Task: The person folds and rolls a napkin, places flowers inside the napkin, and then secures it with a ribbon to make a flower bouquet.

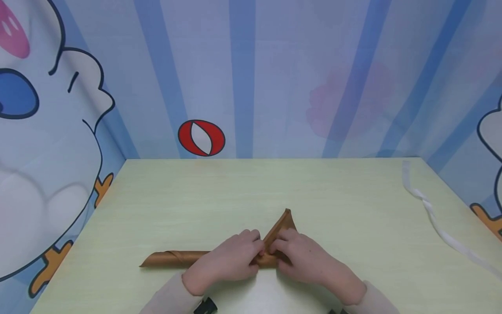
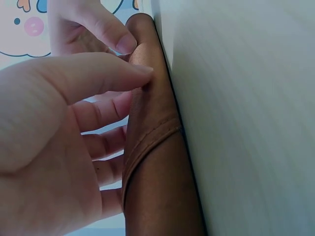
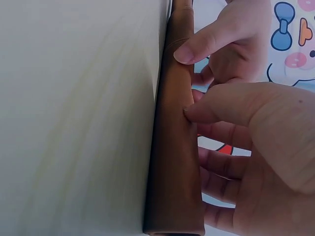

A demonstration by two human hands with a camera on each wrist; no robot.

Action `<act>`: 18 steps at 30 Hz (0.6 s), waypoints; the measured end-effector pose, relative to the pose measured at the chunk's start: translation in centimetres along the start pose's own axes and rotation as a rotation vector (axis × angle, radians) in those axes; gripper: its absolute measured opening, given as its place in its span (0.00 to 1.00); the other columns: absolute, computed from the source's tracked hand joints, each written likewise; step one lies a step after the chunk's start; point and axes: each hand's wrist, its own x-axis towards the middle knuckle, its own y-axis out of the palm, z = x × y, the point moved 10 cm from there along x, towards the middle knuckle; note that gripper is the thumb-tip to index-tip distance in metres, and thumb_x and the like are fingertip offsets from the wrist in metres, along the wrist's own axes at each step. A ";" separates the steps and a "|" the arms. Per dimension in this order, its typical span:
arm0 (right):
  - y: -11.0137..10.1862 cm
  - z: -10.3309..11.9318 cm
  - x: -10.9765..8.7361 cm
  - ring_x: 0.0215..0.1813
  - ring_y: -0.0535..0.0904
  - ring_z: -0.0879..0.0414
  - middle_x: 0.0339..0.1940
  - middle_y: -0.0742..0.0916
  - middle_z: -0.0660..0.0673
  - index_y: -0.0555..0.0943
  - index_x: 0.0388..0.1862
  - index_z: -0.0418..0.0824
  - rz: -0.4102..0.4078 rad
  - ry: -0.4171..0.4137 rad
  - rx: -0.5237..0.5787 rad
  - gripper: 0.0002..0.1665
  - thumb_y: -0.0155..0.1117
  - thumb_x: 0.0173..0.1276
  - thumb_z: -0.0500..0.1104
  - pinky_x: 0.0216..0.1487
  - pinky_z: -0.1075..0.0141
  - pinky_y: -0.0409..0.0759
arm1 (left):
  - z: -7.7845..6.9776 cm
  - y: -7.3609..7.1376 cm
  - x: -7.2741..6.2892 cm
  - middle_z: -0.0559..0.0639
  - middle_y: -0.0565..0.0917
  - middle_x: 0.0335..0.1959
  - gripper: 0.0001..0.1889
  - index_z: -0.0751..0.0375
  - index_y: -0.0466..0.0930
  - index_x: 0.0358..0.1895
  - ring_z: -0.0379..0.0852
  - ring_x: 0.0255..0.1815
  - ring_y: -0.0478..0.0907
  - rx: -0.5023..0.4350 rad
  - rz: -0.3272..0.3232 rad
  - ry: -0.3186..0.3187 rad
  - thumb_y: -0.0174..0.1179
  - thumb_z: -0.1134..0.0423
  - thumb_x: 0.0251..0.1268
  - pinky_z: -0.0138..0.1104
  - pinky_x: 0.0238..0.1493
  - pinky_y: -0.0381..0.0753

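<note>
A shiny brown cloth (image 1: pixel 168 259) lies rolled into a long tube near the front of the table, its left end tapering to a point. One unrolled corner (image 1: pixel 283 224) stands out from the roll towards the back, by the right hand. My left hand (image 1: pixel 233 257) holds the middle of the roll, thumb on the near side and fingers behind. Close beside it, my right hand (image 1: pixel 303 257) pinches the roll's right part the same way. In the left wrist view a stitched hem (image 2: pixel 152 137) runs slantwise across the cloth roll. The right end is partly hidden behind the right hand.
A thin white ribbon (image 1: pixel 447 237), twisted once, runs along the right side of the pale table (image 1: pixel 196 196). Behind the table stands a blue striped backdrop (image 1: pixel 274 78) with cartoon prints. A black strap piece (image 1: pixel 205 306) shows below the left sleeve.
</note>
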 end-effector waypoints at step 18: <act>-0.1 0.1 0.1 0.35 0.69 0.62 0.33 0.78 0.55 0.84 0.38 0.42 0.015 -0.006 -0.029 0.13 0.73 0.51 0.39 0.37 0.68 0.72 | -0.1 0.1 0.2 0.41 0.72 0.33 0.11 0.55 0.80 0.38 0.39 0.35 0.67 0.091 0.017 -0.002 0.68 0.66 0.49 0.31 0.35 0.68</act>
